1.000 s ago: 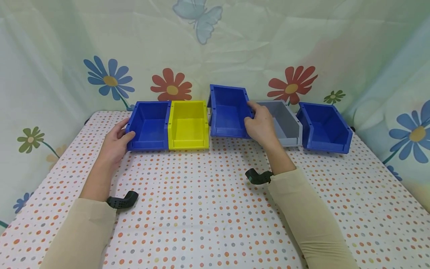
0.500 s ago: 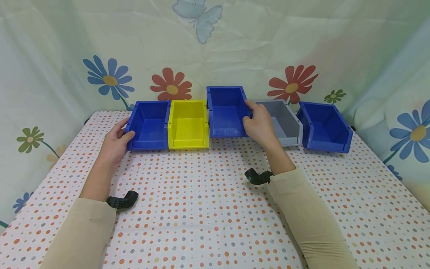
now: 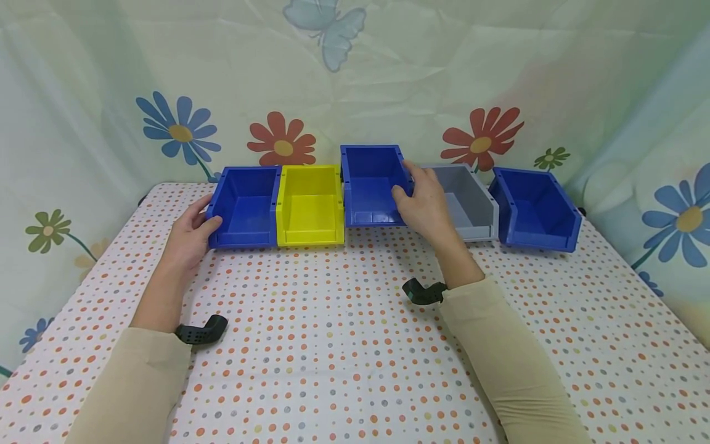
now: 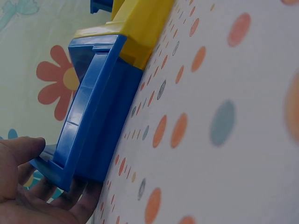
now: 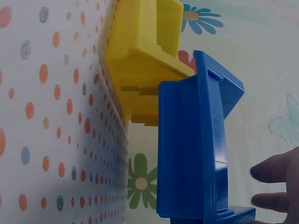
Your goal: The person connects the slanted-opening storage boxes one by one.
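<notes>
My left hand (image 3: 190, 234) holds the leftmost blue storage bin (image 3: 244, 213) by its left wall, thumb over the rim and fingers outside, as the left wrist view also shows. The yellow storage bin (image 3: 310, 206) stands against that bin's right side. Beside the yellow one, a second blue storage bin (image 3: 371, 185) sits higher, its underside above the tablecloth in the right wrist view. My right hand (image 3: 424, 200) is at its right wall. The thumb (image 5: 275, 167) is spread above the rim, apart from the wall; the lower fingers are partly out of view.
To the right stand a grey storage bin (image 3: 468, 203), partly behind my right hand, and another blue storage bin (image 3: 535, 209), slightly turned. All rest on a dotted tablecloth (image 3: 310, 345) before a flowered cloth backdrop (image 3: 388, 80).
The middle blue bin has straightened from a tilt, lowered slightly and come left against the yellow bin. My right thumb has lifted off its wall. The left hand stays put.
</notes>
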### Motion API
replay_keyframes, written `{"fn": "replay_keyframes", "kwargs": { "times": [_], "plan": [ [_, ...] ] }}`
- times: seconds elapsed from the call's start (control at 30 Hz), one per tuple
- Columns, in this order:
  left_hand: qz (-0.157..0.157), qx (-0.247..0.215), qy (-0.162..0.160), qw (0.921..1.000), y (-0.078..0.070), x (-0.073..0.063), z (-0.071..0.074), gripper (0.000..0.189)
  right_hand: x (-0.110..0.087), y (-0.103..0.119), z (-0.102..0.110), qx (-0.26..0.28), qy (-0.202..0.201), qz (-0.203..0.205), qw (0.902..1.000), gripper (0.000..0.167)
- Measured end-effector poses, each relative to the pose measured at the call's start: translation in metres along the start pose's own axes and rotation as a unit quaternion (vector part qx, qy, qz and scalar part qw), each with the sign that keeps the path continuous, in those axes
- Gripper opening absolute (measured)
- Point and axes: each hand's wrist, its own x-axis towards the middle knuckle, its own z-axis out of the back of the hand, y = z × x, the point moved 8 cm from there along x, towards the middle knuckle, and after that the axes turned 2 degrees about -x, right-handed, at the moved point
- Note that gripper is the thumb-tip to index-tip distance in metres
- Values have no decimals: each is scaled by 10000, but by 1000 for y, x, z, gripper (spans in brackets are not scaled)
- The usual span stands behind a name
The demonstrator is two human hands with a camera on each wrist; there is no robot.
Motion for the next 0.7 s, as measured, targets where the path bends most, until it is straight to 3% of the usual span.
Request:
{"fn": "replay_keyframes", "kwargs": {
  "times": [0.37, 0.7],
  "plan": [
    [-22, 51, -55, 10000, 0, 1, 2, 60, -3, 18, -3, -299, -619, 814, 9943, 65],
    [19, -56, -69, 10000, 1, 1, 0, 61, -6, 35, -14, -837, -892, 1831, 9755, 65]
  ]
}}
